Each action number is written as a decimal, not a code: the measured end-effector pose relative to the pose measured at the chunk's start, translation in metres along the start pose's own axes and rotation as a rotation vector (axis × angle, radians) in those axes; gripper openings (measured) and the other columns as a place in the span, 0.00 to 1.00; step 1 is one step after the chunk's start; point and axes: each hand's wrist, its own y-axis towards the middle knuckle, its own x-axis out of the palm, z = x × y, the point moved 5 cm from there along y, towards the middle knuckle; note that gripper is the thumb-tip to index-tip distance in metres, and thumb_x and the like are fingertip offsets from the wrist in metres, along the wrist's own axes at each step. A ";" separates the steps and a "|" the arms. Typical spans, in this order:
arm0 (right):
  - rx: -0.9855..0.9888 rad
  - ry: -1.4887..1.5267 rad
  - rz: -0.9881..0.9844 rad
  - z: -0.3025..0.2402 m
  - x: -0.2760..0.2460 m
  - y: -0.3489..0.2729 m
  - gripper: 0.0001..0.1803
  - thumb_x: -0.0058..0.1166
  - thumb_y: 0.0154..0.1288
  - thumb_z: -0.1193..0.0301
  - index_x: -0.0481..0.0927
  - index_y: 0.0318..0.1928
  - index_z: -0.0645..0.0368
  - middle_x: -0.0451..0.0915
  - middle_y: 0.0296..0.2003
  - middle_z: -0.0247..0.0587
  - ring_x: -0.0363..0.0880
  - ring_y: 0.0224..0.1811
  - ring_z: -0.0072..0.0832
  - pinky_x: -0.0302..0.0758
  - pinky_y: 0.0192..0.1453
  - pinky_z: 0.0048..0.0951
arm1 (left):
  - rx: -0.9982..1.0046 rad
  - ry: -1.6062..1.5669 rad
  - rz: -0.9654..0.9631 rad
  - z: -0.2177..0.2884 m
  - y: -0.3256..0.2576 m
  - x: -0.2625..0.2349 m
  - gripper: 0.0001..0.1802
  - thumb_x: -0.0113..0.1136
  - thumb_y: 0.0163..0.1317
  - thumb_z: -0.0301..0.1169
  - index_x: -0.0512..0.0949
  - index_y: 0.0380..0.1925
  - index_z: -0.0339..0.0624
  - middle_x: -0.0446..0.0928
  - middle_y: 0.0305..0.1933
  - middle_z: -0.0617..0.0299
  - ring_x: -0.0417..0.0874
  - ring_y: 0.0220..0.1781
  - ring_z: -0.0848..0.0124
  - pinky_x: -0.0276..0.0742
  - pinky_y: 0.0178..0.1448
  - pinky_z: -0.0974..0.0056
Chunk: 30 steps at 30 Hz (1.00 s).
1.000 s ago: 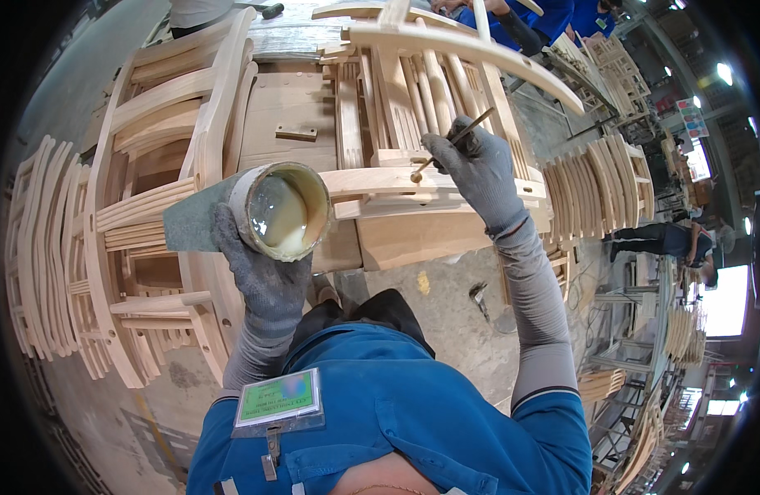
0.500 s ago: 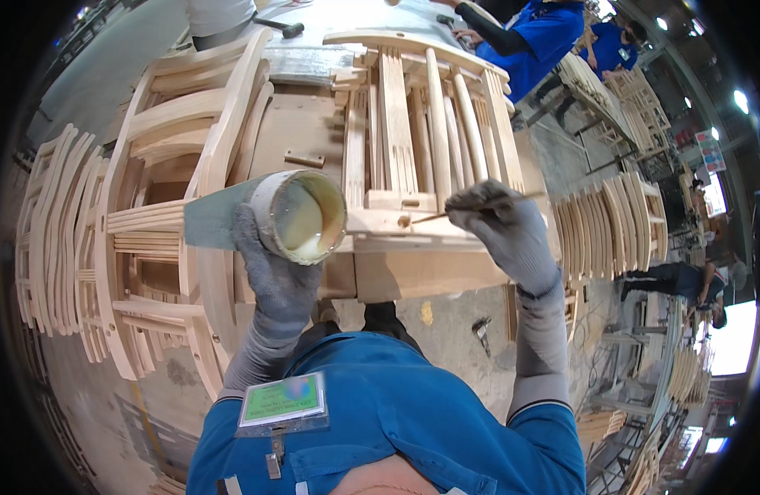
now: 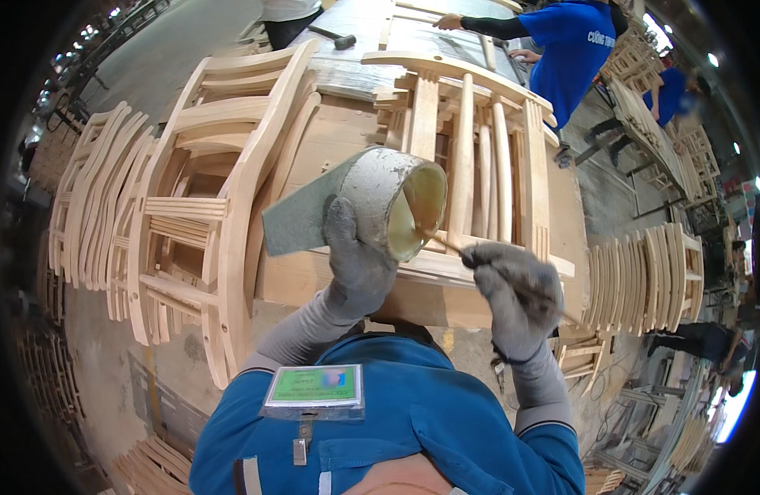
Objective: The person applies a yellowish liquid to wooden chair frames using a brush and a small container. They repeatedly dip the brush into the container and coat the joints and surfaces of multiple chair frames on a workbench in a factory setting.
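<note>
My left hand (image 3: 355, 260), in a grey glove, grips a whitish, crusted cup (image 3: 372, 194) with a flat grey-green piece sticking out from its side. The cup is tilted, its mouth turned to the right, and pale glue-like liquid (image 3: 402, 227) lies inside. Pinched in my gloved right hand (image 3: 516, 297) is a thin brown stick (image 3: 446, 242), its far end at the cup's mouth. Just beyond the cup lies a stack of pale wooden chair frames (image 3: 462, 157) with rails and round spindles.
Ladder-like wooden chair frames (image 3: 231, 165) are stacked at left, with curved parts (image 3: 91, 198) beyond them. A row of curved frames (image 3: 644, 276) stands at right. Across the table, near a black mallet (image 3: 335, 37), a co-worker in a blue shirt (image 3: 570, 49) reaches over.
The stick's tip has moved from the hole in a wooden rail to the cup's mouth. The cup has come rightward and tipped further, and the whole view has shifted.
</note>
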 end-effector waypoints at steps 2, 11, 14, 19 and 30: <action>-0.084 -0.217 -0.094 -0.006 -0.002 -0.017 0.13 0.60 0.52 0.82 0.74 0.39 0.60 0.80 0.37 0.54 0.81 0.41 0.41 0.80 0.41 0.31 | 0.052 0.167 0.104 0.000 0.004 0.008 0.35 0.33 0.64 0.58 0.59 0.60 0.42 0.64 0.60 0.58 0.66 0.62 0.64 0.63 0.64 0.55; 0.114 0.337 0.042 0.018 -0.012 -0.011 0.13 0.57 0.53 0.85 0.73 0.38 0.60 0.78 0.42 0.58 0.77 0.49 0.45 0.74 0.54 0.43 | -0.157 -0.506 0.085 -0.008 0.008 0.008 0.40 0.55 0.61 0.40 0.45 0.65 0.39 0.60 0.61 0.50 0.63 0.63 0.58 0.54 0.68 0.57; -0.031 0.231 -0.067 0.012 -0.013 -0.008 0.13 0.56 0.54 0.85 0.72 0.39 0.61 0.77 0.42 0.58 0.79 0.45 0.45 0.78 0.49 0.41 | -0.081 -0.227 0.121 -0.010 0.018 0.007 0.33 0.48 0.63 0.45 0.52 0.63 0.41 0.62 0.60 0.55 0.65 0.62 0.63 0.59 0.66 0.59; 0.025 0.359 -0.007 0.022 -0.024 0.039 0.12 0.54 0.54 0.86 0.71 0.39 0.63 0.78 0.40 0.57 0.80 0.42 0.42 0.81 0.42 0.33 | 0.123 0.312 0.224 -0.016 0.025 -0.019 0.29 0.41 0.66 0.50 0.59 0.60 0.43 0.65 0.59 0.59 0.66 0.61 0.67 0.64 0.64 0.61; 0.204 -0.230 -0.065 0.200 -0.075 0.340 0.17 0.58 0.56 0.63 0.76 0.34 0.69 0.78 0.22 0.39 0.76 0.20 0.20 0.74 0.24 0.20 | 0.160 0.008 0.313 0.010 0.038 -0.028 0.27 0.38 0.68 0.49 0.64 0.58 0.42 0.68 0.58 0.59 0.69 0.60 0.65 0.66 0.63 0.58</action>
